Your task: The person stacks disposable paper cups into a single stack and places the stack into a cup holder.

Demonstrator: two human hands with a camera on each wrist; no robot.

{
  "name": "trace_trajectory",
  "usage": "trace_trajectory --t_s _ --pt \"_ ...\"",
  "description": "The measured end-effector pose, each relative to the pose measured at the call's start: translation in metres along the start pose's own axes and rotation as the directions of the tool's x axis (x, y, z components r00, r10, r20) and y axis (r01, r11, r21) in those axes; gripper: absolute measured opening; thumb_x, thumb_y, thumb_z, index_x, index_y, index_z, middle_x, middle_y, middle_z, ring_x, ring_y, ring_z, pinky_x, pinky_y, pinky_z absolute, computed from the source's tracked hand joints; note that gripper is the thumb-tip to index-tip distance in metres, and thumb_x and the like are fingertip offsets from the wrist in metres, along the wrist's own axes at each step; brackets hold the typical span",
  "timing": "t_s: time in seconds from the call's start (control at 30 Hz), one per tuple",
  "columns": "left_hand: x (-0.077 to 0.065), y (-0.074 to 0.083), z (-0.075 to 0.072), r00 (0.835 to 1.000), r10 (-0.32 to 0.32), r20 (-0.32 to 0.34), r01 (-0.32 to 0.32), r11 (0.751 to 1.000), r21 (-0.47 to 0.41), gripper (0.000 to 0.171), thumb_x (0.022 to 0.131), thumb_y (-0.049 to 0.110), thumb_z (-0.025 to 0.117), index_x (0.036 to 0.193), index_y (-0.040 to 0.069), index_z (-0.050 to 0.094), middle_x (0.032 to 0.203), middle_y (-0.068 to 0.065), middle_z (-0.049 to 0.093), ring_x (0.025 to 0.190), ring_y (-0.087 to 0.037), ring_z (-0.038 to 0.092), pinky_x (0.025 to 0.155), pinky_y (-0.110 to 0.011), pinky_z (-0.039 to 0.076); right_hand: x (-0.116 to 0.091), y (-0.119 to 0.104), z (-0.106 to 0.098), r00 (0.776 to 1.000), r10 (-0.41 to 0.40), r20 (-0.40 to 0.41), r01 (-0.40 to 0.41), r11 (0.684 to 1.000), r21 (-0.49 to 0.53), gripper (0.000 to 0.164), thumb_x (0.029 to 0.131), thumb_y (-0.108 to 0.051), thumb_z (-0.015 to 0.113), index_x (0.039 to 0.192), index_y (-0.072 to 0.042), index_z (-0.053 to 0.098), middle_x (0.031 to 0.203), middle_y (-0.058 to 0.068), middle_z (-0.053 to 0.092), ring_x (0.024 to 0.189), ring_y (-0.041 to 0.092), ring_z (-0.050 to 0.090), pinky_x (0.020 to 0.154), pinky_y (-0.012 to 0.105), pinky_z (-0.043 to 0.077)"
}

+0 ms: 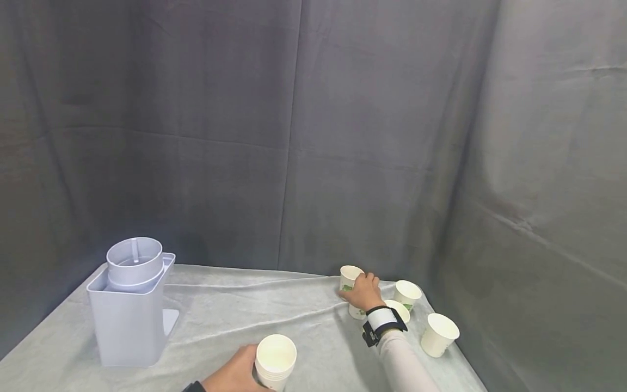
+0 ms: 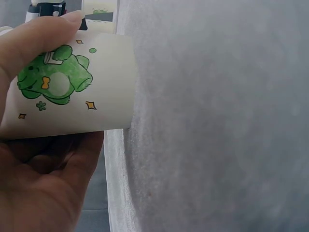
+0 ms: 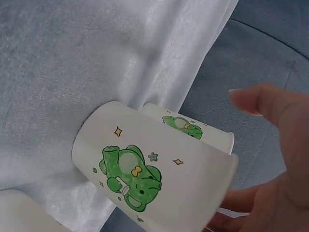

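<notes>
Here, a stack of cups (image 1: 275, 362) is clasped by curled fingers of the left hand (image 1: 235, 375); a far cup (image 1: 349, 279) is gripped within the right hand (image 1: 363, 291).

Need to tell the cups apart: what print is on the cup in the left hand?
A green bear with a yellow bow on the white cup; clearest in the left wrist view.

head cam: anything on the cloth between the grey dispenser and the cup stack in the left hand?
Nothing. In the head view only bare, wrinkled white cloth lies between the grey dispenser and the cup stack held by the left hand.
</notes>
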State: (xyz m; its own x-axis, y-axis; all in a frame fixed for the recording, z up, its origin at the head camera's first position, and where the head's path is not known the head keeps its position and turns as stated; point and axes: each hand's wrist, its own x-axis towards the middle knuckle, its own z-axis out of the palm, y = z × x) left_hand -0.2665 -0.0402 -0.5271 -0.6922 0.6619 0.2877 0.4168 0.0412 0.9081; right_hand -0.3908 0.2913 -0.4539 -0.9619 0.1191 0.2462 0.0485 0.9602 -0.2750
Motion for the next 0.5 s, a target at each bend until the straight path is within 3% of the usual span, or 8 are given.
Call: trace_trajectory --t_s 0.27,0.5 --pt "0.0 -0.001 0.002 1.0 -0.005 -0.007 0.005 1.0 0.015 0.065 0.073 0.019 0.09 0.131 0.014 0.061 0.114 0.004 0.072 0.108 -0.011 0.066 0.098 -0.025 0.047 0.004 0.006 -0.001 0.999 0.035 0.018 -0.035 0.999 -0.015 0.071 0.08 -0.033 0.081 0.122 0.017 0.053 0.114 0.031 0.054 0.115 0.049 0.048 0.096 0.064 0.046" --pt "0.001 -0.001 0.001 1.0 -0.02 -0.014 0.02 1.0 0.012 0.065 0.072 0.021 0.091 0.13 0.016 0.061 0.113 0.003 0.072 0.107 -0.012 0.067 0.097 -0.025 0.047 0.004 0.014 -0.001 0.999 0.034 -0.025 -0.033 0.999 0.008 0.069 0.078 -0.025 0.082 0.122 0.019 0.052 0.112 0.034 0.053 0.109 0.054 0.054 0.093 0.064 0.049"
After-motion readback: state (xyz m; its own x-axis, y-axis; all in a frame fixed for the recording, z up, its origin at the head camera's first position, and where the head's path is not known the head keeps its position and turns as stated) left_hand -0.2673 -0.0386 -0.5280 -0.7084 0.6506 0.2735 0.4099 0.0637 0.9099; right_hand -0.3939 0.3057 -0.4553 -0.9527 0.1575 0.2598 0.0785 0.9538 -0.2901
